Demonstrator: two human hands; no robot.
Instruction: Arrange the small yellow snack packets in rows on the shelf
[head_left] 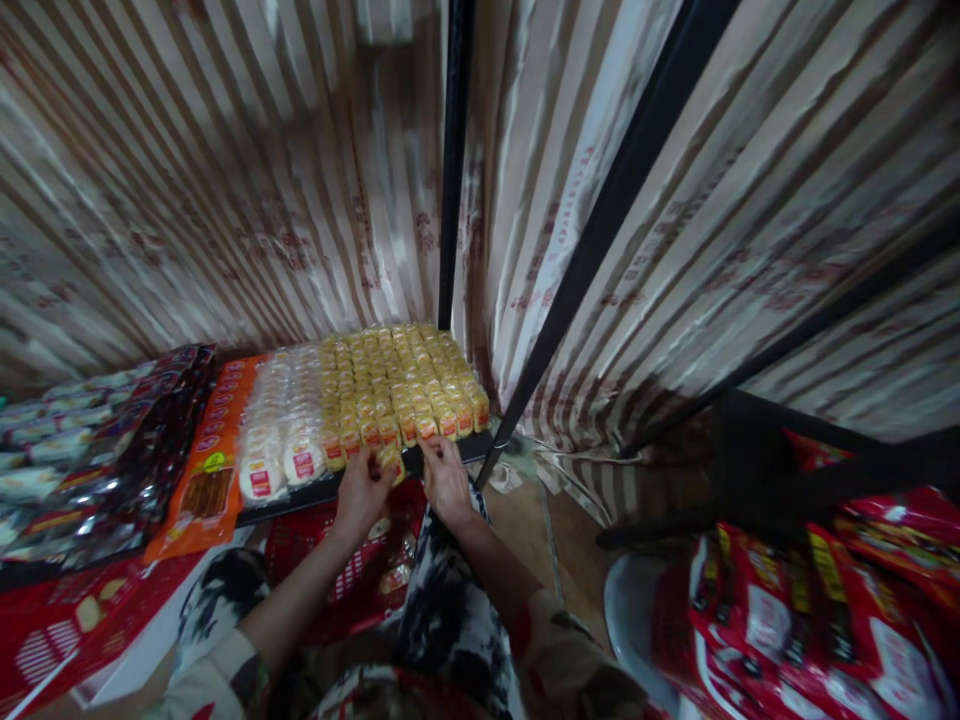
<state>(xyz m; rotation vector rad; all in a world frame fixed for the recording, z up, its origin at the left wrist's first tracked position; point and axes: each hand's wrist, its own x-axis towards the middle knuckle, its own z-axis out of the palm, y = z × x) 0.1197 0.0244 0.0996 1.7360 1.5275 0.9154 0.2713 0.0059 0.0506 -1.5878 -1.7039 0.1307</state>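
My left hand (pixel 365 492) is closed on a small yellow wrapped snack packet (pixel 391 464), held at the front edge of the shelf. Beside it, my right hand (pixel 448 482) reaches to the front row with its fingers stretched out, touching the packets there. Behind both hands, yellow wrapped packets (pixel 397 375) stand in tight, even rows. Clear-wrapped white packets (pixel 262 445) with red labels line up to their left. The dark front edge of the shelf (pixel 319 490) runs below the rows.
An orange snack bag (pixel 206 480) and dark shiny bags (pixel 135 450) lie farther left. Under the shelf is a red printed box (pixel 300 545). Dark metal posts (pixel 577 270) rise before a striped curtain (pixel 300 180). Red snack bags (pixel 810 600) fill the lower right.
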